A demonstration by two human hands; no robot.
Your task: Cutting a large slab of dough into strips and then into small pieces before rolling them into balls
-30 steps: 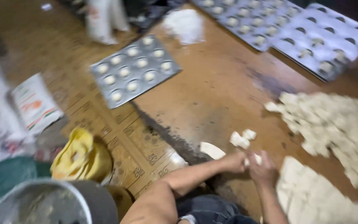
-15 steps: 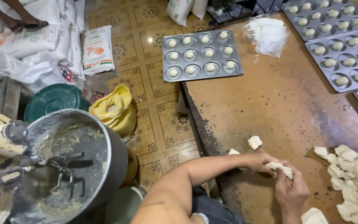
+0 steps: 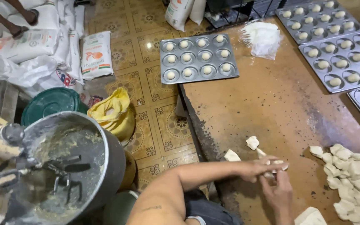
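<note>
My left hand [image 3: 260,168] and my right hand [image 3: 278,191] meet over the brown table [image 3: 271,104], both closed around one small white dough piece [image 3: 276,163] pressed between them. Two loose dough pieces [image 3: 252,142] lie just beyond my hands, one [image 3: 231,156] at the table's near edge. A heap of cut dough chunks [image 3: 351,175] sits to the right of my hands.
A grey mould tray [image 3: 198,57] with dough balls overhangs the table's far left edge; more filled trays [image 3: 338,50] lie far right, beside a white plastic bag [image 3: 262,38]. On the floor stand a metal mixer bowl [image 3: 67,162], a yellow bag [image 3: 114,112], a green lid [image 3: 51,103] and flour sacks [image 3: 96,54].
The camera has swung left and down, bringing the mixer bowl and the floor into view. My hands have stayed together on the dough piece near the table's front edge.
</note>
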